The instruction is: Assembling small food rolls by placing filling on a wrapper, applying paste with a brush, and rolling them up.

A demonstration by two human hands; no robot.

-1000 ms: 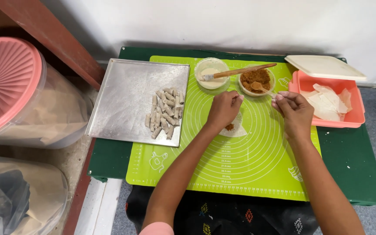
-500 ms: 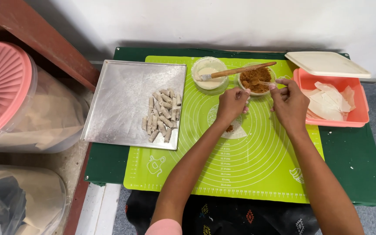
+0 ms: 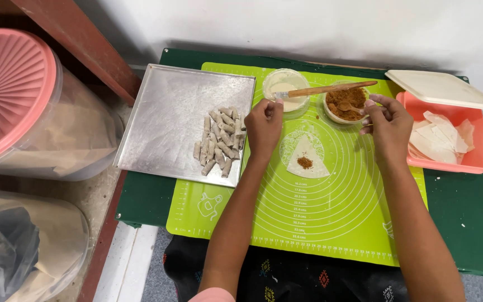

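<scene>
Wooden brush (image 3: 331, 88) handle end pinched by left hand (image 3: 264, 126) over paste bowl (image 3: 286, 89); right hand (image 3: 387, 123) half-open at filling bowl (image 3: 346, 103), hold unclear; wrapper (image 3: 307, 159) w/ filling on mat (image 3: 320, 218).

Green silicone mat (image 3: 308, 223) lies on a dark green table (image 3: 465, 218). Wrapper triangle (image 3: 307, 161) sits at mat centre, with a small dab of brown filling (image 3: 304, 163) on it. Left hand (image 3: 264, 126) is just left of the wrapper, fingertips at the end of a brush (image 3: 322, 89) that lies across the paste bowl (image 3: 285, 92) near the mat's far edge. Right hand (image 3: 387, 123) is at the filling bowl (image 3: 346, 103), pinching a small spoon (image 3: 349, 107) in it. Steel tray (image 3: 163, 120) at the table's left edge carries a pile of rolled pieces (image 3: 219, 140). Pink tub (image 3: 476, 162) of wrappers (image 3: 437, 140) sits at the right edge, its white lid (image 3: 440, 89) resting across the far rim.
</scene>
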